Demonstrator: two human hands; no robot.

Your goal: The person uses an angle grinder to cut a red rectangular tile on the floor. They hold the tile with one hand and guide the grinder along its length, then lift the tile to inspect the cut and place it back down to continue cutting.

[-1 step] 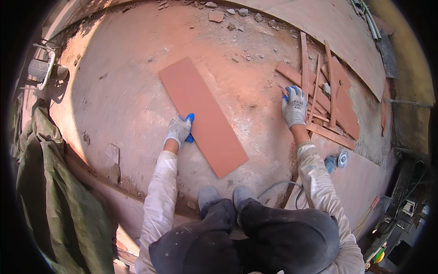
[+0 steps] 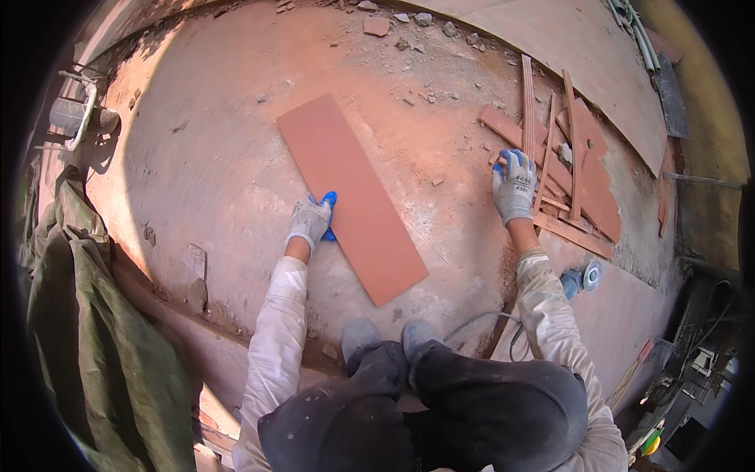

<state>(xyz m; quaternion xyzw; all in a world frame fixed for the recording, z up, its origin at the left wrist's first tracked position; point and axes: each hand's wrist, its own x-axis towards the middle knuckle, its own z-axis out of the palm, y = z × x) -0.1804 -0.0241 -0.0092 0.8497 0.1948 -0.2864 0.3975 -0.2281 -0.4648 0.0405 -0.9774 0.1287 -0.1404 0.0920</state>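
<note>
A long reddish-brown rectangular tile (image 2: 354, 200) lies at a slant on the dusty floor before my feet. My left hand (image 2: 312, 219), in a grey glove with blue fingertips, grips the tile's left long edge, thumb on top. Off to the right, my right hand (image 2: 514, 187), gloved alike, reaches the near left side of a heap of reddish tile offcuts (image 2: 594, 177). Its fingers are curled, and a small reddish piece shows by the fingertips; what they hold is partly hidden. Thin tile strips (image 2: 528, 102) lie across the heap beside this hand.
An angle grinder (image 2: 580, 279) with a pale disc lies right of my right forearm, and a cable (image 2: 480, 316) curves near my feet. Rubble (image 2: 423, 20) lines the far edge. A green tarp (image 2: 102, 330) hangs at left; pipes (image 2: 641, 35) lie far right.
My right hand has shifted slightly to the right, its fingers more curled beside the offcuts. My left hand keeps its grip on the tile. The view has moved a little.
</note>
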